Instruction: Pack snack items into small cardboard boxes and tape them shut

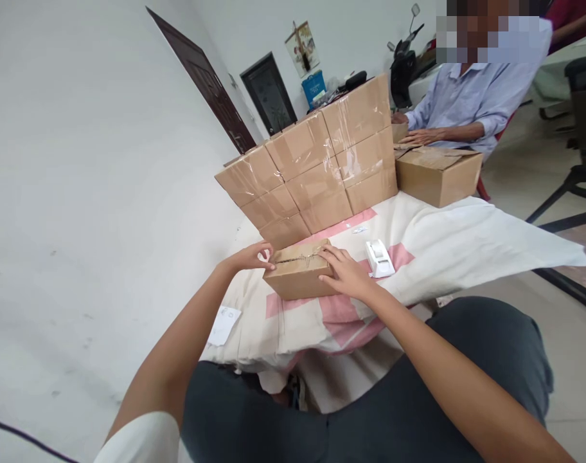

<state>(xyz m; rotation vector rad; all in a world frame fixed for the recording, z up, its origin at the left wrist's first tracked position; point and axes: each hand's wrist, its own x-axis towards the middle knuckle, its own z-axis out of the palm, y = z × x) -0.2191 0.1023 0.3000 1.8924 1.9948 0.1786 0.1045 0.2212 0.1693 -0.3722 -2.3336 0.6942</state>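
A small brown cardboard box (297,275) lies on the cloth-covered table (447,244) just in front of me, its top flaps closed along a seam. My left hand (252,257) pinches the box's left top edge, fingers curled. Over the right end rests my right hand (345,271), fingers spread on the top and thumb against the near side. A white tape dispenser (378,258) sits just to the right of my right hand.
A wall of taped cardboard boxes (317,173) is stacked three high behind the small box. A person in a light blue shirt (471,96) sits at the far right with hands on an open carton (437,173). A paper slip (223,325) lies at the table's left edge.
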